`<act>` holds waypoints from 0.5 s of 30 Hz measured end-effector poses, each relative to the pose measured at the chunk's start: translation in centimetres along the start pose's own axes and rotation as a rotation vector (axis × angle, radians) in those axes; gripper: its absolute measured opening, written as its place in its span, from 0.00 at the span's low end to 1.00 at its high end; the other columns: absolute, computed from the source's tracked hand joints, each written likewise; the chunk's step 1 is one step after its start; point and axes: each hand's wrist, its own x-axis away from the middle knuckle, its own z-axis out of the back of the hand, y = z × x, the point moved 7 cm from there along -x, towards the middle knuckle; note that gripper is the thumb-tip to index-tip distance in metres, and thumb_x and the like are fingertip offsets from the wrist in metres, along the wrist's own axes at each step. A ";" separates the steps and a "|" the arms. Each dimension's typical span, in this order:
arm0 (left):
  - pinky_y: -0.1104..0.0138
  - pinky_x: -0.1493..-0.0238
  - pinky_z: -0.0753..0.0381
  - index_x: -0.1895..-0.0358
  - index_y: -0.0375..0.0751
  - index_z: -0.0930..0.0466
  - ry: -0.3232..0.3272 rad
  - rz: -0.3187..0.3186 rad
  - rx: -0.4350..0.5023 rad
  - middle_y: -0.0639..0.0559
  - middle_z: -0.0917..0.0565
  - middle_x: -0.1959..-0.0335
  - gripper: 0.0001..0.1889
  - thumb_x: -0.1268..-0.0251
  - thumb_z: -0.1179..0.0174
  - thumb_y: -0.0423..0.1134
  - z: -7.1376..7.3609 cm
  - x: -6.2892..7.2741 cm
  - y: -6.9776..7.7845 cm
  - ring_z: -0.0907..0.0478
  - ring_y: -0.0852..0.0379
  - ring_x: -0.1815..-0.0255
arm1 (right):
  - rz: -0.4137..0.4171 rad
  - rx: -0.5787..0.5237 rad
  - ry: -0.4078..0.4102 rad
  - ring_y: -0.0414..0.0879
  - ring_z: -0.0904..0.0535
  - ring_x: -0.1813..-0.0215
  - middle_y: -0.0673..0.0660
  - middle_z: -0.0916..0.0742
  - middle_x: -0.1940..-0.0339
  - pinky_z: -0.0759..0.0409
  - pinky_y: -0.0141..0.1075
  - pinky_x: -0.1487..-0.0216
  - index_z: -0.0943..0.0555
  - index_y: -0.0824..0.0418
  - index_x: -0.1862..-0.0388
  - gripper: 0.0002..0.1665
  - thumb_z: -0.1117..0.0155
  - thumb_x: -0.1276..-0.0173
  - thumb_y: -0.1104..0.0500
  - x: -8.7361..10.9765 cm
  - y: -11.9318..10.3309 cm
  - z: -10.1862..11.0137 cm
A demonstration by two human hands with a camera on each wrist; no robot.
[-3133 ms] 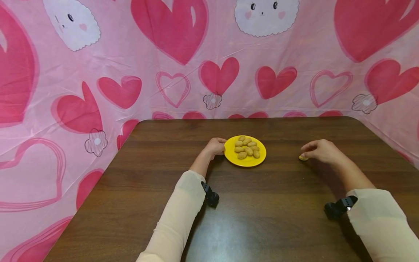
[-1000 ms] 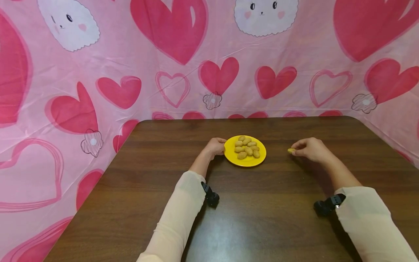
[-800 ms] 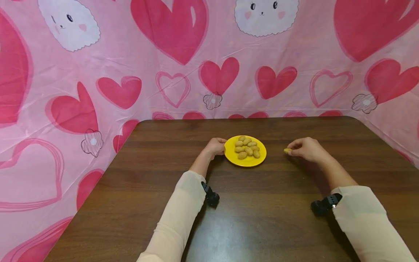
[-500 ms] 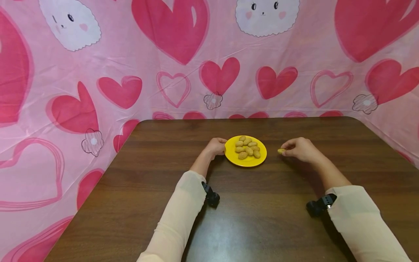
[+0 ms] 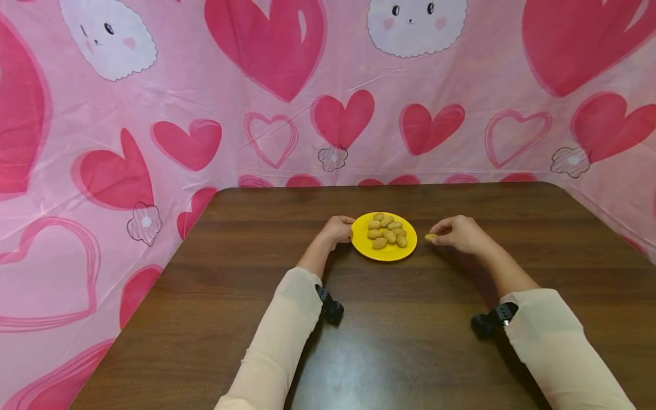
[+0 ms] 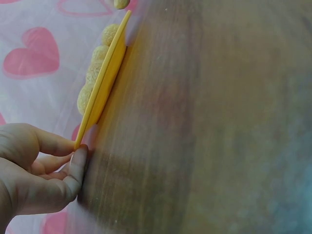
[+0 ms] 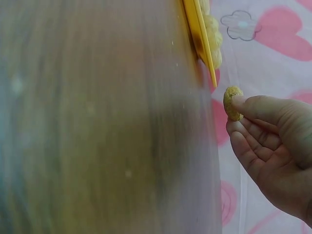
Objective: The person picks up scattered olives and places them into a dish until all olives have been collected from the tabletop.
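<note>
On the table sits a round yellow plate (image 5: 361,245) bearing several oval, golden-brown nuggets (image 5: 379,243) with a rough surface. My left hand (image 5: 336,229) pinches the plate's left rim between thumb and fingers; the left wrist view shows the plate (image 6: 111,73) edge-on with the nuggets heaped above its rim. Just right of the plate, my right hand (image 5: 461,234) holds a single nugget (image 5: 429,237) by thumb and fingertips. In the right wrist view this nugget (image 7: 231,103) stands a little apart from the plate's edge (image 7: 208,53).
The dark brown wooden table (image 5: 405,330) extends around the plate and both arms. Behind it and along its left side hangs a pink cloth (image 5: 379,68) printed with hearts. A small black camera (image 5: 333,310) is strapped to each wrist, below the cream sleeves.
My right hand has picked the nugget up from the table at the right and carried it leftward, close to the plate. The left hand and plate have stayed in place.
</note>
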 end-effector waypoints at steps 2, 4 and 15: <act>0.65 0.56 0.21 0.44 0.32 0.26 -0.001 0.000 0.001 0.42 0.22 0.50 0.19 0.40 0.51 0.24 0.0 0.0 0.0 0.25 0.55 0.63 | 0.003 0.001 -0.006 0.50 0.28 0.65 0.57 0.15 0.65 0.29 0.37 0.64 0.17 0.66 0.60 0.15 0.32 0.42 0.58 -0.1 -0.3 -0.2; 0.65 0.56 0.21 0.44 0.32 0.26 -0.001 0.001 0.001 0.42 0.22 0.50 0.19 0.39 0.51 0.24 0.0 0.0 0.0 0.25 0.55 0.63 | 0.002 -0.002 -0.011 0.50 0.28 0.65 0.57 0.15 0.65 0.28 0.37 0.63 0.17 0.66 0.60 0.14 0.33 0.42 0.58 -0.2 -0.6 -0.3; 0.65 0.56 0.21 0.43 0.32 0.26 0.005 0.003 -0.001 0.42 0.22 0.50 0.20 0.40 0.51 0.23 0.0 0.0 0.0 0.24 0.54 0.60 | 0.025 -0.014 -0.035 0.48 0.27 0.65 0.57 0.15 0.65 0.27 0.36 0.64 0.17 0.66 0.59 0.13 0.34 0.41 0.60 -0.3 -1.7 -0.9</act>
